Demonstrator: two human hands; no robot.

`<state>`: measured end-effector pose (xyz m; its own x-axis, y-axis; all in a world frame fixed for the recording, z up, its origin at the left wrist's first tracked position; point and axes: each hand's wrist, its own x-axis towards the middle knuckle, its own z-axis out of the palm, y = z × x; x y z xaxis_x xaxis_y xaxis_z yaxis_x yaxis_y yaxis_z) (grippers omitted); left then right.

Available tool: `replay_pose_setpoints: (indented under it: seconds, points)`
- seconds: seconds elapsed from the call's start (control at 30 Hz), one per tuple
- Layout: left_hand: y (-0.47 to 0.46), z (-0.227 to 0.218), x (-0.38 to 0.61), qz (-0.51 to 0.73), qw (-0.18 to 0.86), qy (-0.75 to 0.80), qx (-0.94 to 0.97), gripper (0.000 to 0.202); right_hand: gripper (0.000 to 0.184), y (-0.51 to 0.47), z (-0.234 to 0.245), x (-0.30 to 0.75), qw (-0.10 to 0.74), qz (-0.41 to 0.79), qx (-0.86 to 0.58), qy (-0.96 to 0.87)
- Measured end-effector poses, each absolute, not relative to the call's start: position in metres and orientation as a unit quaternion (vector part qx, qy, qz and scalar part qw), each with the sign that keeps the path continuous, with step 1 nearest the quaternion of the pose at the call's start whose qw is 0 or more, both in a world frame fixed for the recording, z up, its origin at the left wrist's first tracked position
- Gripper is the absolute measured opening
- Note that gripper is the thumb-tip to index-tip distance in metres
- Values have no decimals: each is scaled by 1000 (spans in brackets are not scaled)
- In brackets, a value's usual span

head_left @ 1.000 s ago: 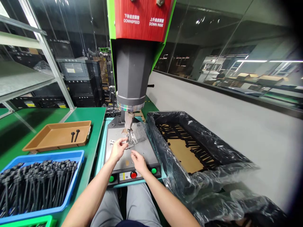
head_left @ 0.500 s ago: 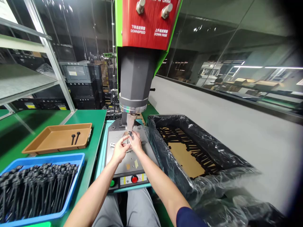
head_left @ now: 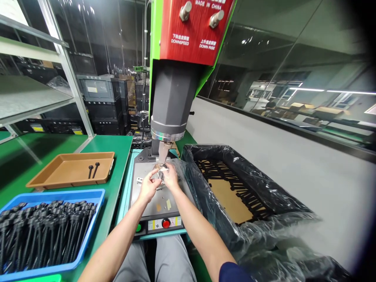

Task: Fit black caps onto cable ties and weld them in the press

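As left hand and right hand partly hide shiny piece | either grip: cannot tell

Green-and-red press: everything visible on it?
The press has green sides and a red front panel marked DOWNSPEED, DOWN RISE and MADE IN CHINA, with two metal knobs; the frame crops its top. Below sit a dark grey faceted housing, a shiny ring and a tapered metal-looking tip pointing down over a grey plate. A red button and green button line the front edge. The left hand and right hand are just under the tip; contact is unclear.
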<state>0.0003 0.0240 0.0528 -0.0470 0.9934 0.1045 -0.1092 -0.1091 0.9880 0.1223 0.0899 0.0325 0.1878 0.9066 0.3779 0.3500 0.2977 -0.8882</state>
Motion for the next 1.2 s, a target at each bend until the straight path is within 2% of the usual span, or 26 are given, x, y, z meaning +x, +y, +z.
replay_pose_setpoints:
  seconds: [0.1,0.3,0.5,0.7,0.87,1.0,1.2]
  points:
    - [21,52,1,553,492,465,486,61,25,69,22,127,565,295,-546,-544]
    - [15,47,2,533,486,487,492,54,41,12,-6,136,570,425,-522,-472]
    - [-1,23,-11,515,489,488,507,50,48,-26,4,153,571,523,-467,-427]
    - [-53,5,-23,519,405,557,507,47,43,-49,25,152,564,540,-419,-464]
    - [-85,19,-16,475,450,491,575,36,37,-62,31,132,578,537,-365,-495]
    - [-91,20,-13,478,423,492,592,21,34,-71,35,119,581,494,-375,-528]
    - [-92,12,-17,500,419,487,580,25,32,-79,33,115,557,381,-425,-603]
